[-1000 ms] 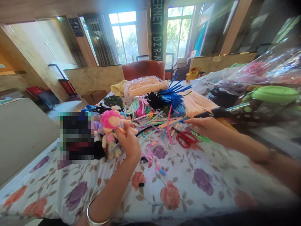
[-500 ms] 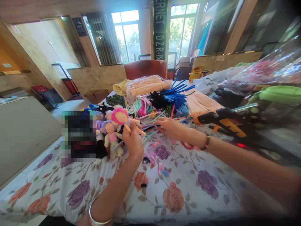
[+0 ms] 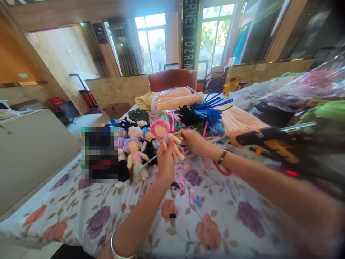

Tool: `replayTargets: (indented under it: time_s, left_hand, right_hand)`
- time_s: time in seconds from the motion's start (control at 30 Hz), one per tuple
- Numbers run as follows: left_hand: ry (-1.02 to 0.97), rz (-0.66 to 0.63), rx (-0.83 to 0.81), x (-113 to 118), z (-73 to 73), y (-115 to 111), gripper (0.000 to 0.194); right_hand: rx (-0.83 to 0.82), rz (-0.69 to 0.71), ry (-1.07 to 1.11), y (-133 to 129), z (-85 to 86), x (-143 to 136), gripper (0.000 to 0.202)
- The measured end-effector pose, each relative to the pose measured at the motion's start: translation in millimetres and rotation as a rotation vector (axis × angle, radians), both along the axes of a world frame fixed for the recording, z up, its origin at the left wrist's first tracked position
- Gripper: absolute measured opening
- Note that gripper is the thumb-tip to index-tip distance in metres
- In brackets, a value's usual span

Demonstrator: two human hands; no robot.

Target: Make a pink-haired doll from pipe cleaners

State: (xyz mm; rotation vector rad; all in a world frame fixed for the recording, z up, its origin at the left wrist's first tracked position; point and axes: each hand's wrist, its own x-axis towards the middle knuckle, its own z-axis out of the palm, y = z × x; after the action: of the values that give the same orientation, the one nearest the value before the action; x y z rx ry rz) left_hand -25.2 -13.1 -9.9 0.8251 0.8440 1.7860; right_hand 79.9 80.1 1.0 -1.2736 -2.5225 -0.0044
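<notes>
My left hand is closed on a small peach doll with pink hair, its limbs pointing right. To the right of the doll, my right hand has its fingers pressed together near the doll's arm; what they pinch, if anything, is too small to make out. A lavender stem slants down to the left of my left hand. Beside it a purple-haired doll in a pink top stands among several other dolls. Behind my hands lie blue stems and a black bundle.
An orange and black glue gun lies at the right, with red-handled scissors nearer. Peach stems in plastic lie at the back. Small pink and black scraps dot the flowered tablecloth. A red chair stands beyond.
My left hand has raised the pink-haired doll and brought it away from the other dolls. My right hand has left the loose stems and come close to the doll. The view has shifted slightly.
</notes>
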Motion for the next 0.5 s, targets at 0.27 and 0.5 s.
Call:
replayTargets:
  time_s: [0.27,0.5]
  left_hand:
    - [0.178,-0.24,-0.022,1.4,1.1,-4.2,0.036]
    - [0.232,-0.328,-0.077,3.7,-0.6,-5.7,0.03]
  right_hand:
    - [-0.088,-0.001,0.578,-9.6,14.5,35.7,0.022]
    - [-0.378,0.006,1.13,-30.9,15.9,67.6,0.015]
